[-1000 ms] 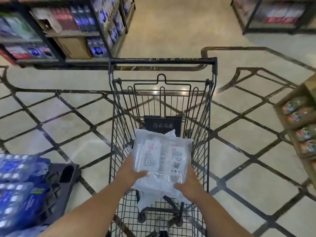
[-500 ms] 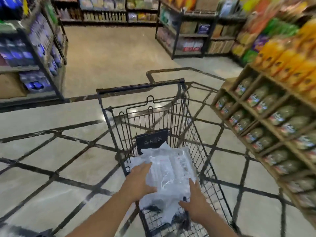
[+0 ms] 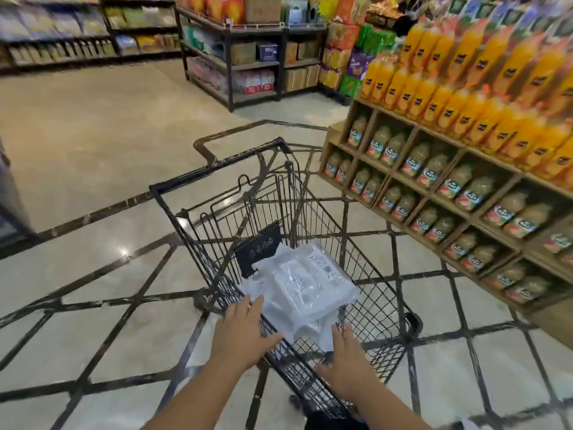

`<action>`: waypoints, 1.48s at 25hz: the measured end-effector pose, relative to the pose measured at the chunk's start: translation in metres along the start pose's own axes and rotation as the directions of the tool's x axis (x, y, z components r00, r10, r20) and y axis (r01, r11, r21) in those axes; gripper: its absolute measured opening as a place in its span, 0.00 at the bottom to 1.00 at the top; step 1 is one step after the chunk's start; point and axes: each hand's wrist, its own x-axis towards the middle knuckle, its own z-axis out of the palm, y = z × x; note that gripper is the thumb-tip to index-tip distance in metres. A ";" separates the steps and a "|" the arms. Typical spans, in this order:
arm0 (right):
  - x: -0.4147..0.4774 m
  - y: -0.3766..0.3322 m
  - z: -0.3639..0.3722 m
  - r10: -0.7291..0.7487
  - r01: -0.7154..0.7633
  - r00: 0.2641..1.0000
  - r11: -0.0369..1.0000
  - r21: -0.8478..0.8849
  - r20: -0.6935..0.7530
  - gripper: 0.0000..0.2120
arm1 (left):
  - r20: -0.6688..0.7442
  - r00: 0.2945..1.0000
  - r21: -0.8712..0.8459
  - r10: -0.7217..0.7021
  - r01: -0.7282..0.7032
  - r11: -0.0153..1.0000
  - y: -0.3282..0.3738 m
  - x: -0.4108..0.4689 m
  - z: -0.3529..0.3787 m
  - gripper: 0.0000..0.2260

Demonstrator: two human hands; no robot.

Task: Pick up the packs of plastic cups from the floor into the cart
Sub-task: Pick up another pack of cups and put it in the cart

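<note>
Packs of plastic cups [image 3: 304, 280] are in the cart [image 3: 217, 164] - lying flat on the basket's wire bottom, clear wrap, white printed labels facing up. They sit in the middle of the basket, with their far edge against a black placard [image 3: 257, 246] hanging on the inner wire panel. At least two packs are overlapped; the exact count is unclear through the plastic.

Left hand [image 3: 245, 333]: palm down over the cart's near-left rim, fingers straight and slightly spread, gripping nothing. The fingertips reach the left edge of the wrap, but I cannot tell if they actually touch it. There is a ring on one finger.

Right hand [image 3: 347, 361]: also palm down, fingers straight, holding nothing. It hovers over the near end of the basket, fingertips just beside the packs' near corner. Contact is not clear here either.

The cart is black wire and stands angled, its far end pointing up and to the left of the view, on a glossy tiled floor [image 3: 93, 135] with dark diagonal inlay lines.

To the right, close to the cart, is a wooden shelf unit [image 3: 412, 169] - cubbies of pale-green bottled drinks, with orange juice bottles [image 3: 465, 88] stacked on top. Behind stands a dark metal rack [image 3: 229, 57] with boxes and packaged goods, blurred.
</note>
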 end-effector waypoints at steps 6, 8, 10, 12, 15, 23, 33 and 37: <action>-0.016 0.004 0.024 0.105 -0.103 0.994 0.991 0.084 -0.009 0.43 | 0.053 0.998 0.104 0.036 -0.041 0.994 -0.005 0.006 -0.010 0.39; -0.022 0.013 0.025 0.133 -0.131 0.991 0.985 0.109 -0.014 0.43 | 0.075 0.997 0.099 0.025 -0.032 0.995 0.005 0.014 -0.005 0.36; -0.024 0.019 0.024 0.156 -0.151 0.988 0.976 0.155 -0.019 0.43 | 0.103 0.994 0.083 0.039 -0.048 0.995 0.020 0.020 0.001 0.36; -0.022 0.021 0.023 0.158 -0.153 0.987 0.975 0.161 -0.020 0.42 | 0.129 0.989 0.048 0.069 -0.075 0.996 0.033 0.023 0.007 0.36; -0.016 0.030 0.021 0.147 -0.148 0.989 0.976 0.162 0.017 0.42 | 0.161 0.983 0.061 0.082 -0.093 0.994 0.030 0.035 0.000 0.35; 0.055 0.005 -0.007 0.048 -0.068 0.993 0.981 0.183 0.111 0.45 | 0.101 0.993 0.315 0.054 -0.084 0.945 -0.031 0.105 -0.076 0.35; 0.083 -0.044 0.038 0.078 -0.131 0.982 0.938 0.321 0.174 0.63 | 0.385 0.907 0.481 0.170 -0.355 0.802 -0.049 0.152 -0.045 0.32; 0.060 -0.070 0.059 0.285 -0.340 0.935 0.888 0.308 0.211 0.64 | 0.494 0.861 0.483 0.124 -0.391 0.783 -0.075 0.179 -0.050 0.33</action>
